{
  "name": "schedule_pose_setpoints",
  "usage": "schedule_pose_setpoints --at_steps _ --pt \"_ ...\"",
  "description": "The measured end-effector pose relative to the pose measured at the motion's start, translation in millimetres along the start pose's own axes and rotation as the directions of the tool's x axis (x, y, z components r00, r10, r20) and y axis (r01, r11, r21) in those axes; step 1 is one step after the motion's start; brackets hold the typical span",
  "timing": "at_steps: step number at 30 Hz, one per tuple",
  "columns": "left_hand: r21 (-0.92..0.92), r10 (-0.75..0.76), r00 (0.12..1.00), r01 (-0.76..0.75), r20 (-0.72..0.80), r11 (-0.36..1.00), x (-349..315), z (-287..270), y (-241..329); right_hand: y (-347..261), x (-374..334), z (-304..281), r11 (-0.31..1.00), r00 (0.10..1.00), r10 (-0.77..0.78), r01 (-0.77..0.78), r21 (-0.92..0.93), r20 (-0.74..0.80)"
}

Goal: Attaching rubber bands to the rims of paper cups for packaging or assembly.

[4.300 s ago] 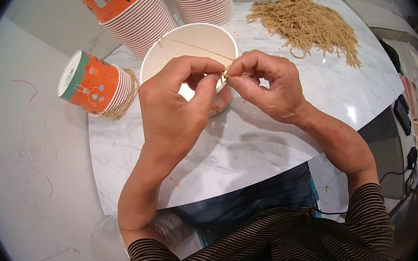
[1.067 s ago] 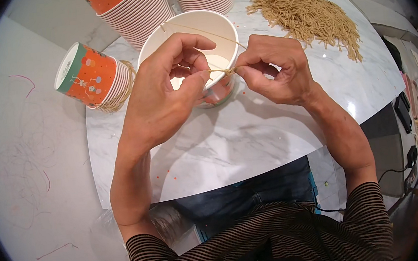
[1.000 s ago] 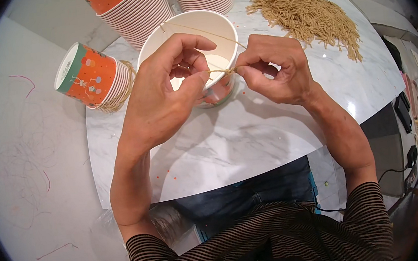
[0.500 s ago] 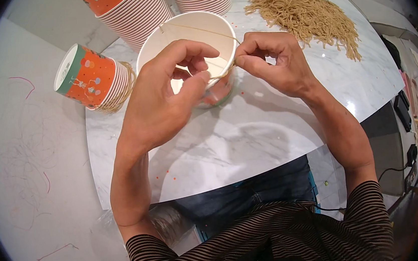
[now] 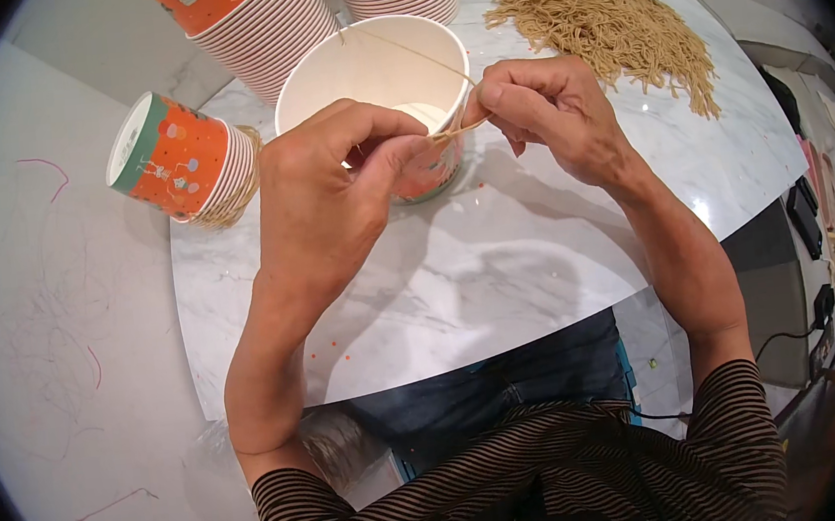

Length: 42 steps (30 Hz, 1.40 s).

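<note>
A large white-lined paper bucket [image 5: 320, 79] with an orange and green outside stands upright before me. A thin tan cord [image 5: 465, 129] is stretched between my hands at its near right rim. My left hand [image 5: 316, 195], in front of the bucket, pinches the cord between thumb and forefinger. Beyond the rim at the right, my right hand [image 5: 554, 117] grips the cord with bent fingers. Another stretch of cord runs from the bucket's far rim across its mouth to my right hand. Whether a knot is there is hidden by the fingers.
Tall stacks of paper buckets [image 5: 265, 34] stand behind. To the left, a shorter stack [image 5: 181, 158] lies tilted with cords around its rims. A heap of tan cords [image 5: 607, 31] spreads at the far right of the marbled table [image 5: 420, 290]. A white wall [image 5: 62, 325] borders the left side.
My left hand has closed its thumb and forefinger on the cord and drawn it toward me. My right hand has turned, its fingers curling round. The bucket has shifted slightly.
</note>
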<state>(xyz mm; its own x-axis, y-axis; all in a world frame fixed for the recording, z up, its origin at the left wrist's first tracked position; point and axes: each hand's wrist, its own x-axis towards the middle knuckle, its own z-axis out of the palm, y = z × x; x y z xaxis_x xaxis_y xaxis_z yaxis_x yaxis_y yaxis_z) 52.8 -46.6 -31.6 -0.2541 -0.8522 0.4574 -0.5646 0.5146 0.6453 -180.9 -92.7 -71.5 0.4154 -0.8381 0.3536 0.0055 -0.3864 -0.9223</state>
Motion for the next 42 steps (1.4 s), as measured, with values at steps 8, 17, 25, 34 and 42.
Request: schedule_pose_setpoints --at_steps 8,17,25,34,42 --pt "0.065 0.07 0.997 -0.071 0.011 0.995 0 4 -1 8 1 0 0.997 1.0 -0.027 0.028 -0.072 0.015" --pt "0.378 0.38 0.924 -0.363 0.031 0.852 0 9 -1 -1 2 3 0.999 0.999 0.045 -0.044 -0.026 0.008" --pt "0.421 0.463 0.886 -0.412 -0.021 0.808 2 16 -5 5 1 4 0.993 1.0 -0.016 0.014 -0.115 -0.02" --pt "0.391 0.454 0.891 -0.412 -0.017 0.823 3 19 -8 -3 0 4 0.998 0.999 0.031 -0.032 -0.062 -0.017" --pt "0.379 0.441 0.897 -0.398 -0.033 0.836 2 19 -8 10 1 7 0.978 0.989 -0.121 0.104 -0.18 -0.086"
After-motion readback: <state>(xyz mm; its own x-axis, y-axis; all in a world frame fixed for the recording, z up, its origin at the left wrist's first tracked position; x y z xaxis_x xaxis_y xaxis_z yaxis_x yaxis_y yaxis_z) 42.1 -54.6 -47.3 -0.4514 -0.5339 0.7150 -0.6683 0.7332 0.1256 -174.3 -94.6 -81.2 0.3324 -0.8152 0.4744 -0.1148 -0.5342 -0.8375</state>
